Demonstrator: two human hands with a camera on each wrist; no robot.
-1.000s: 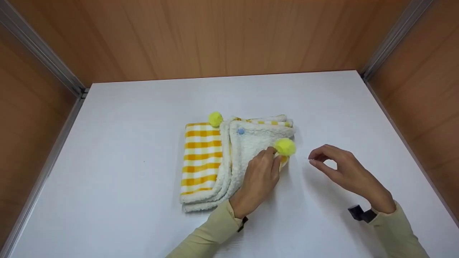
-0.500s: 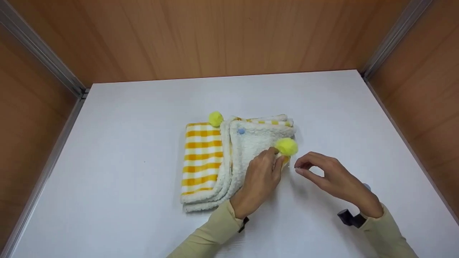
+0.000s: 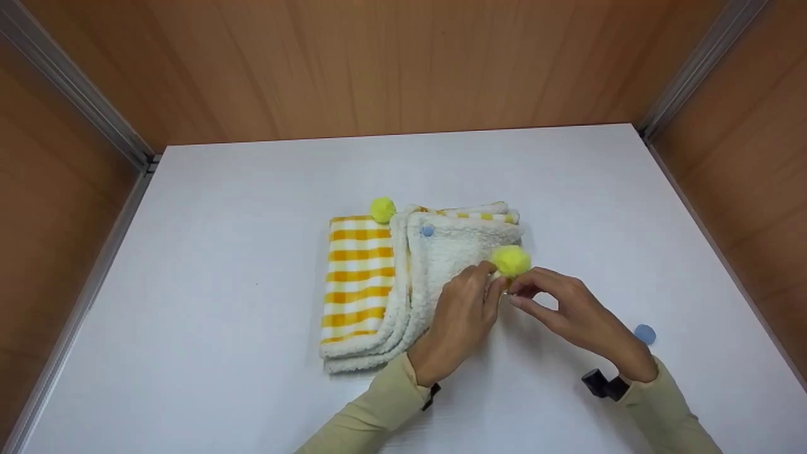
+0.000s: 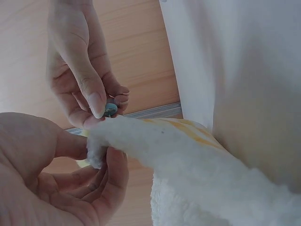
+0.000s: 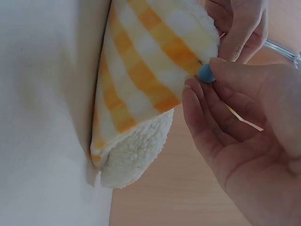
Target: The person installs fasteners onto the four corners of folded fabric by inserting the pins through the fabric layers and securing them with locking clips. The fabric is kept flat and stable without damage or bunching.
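Note:
A folded blanket (image 3: 359,277), yellow-and-white check with white fleecy lining, lies mid-table. My left hand (image 3: 461,309) pinches its raised right-hand corner, beside a yellow pom-pom (image 3: 510,260). In the left wrist view the fleecy corner (image 4: 98,150) sits between thumb and fingers. My right hand (image 3: 570,312) meets it from the right, thumb and fingertips pinching a small blue round-headed pin (image 5: 205,74). The right wrist view has the pin's head right against the checked side. From the left wrist it appears as a teal disc (image 4: 110,109) just above the fleece edge.
A blue disc (image 3: 645,334) lies on the white table (image 3: 189,284) beside my right wrist. Another blue dot (image 3: 427,231) sits on the blanket's fleecy flap. A second pom-pom (image 3: 383,210) is at the blanket's top edge. Wooden panels (image 3: 403,63) enclose the table's back and sides.
My right hand has moved left with the pin, up to the blanket corner. The blue disc on the table has come into view from behind it. My left hand keeps its grip.

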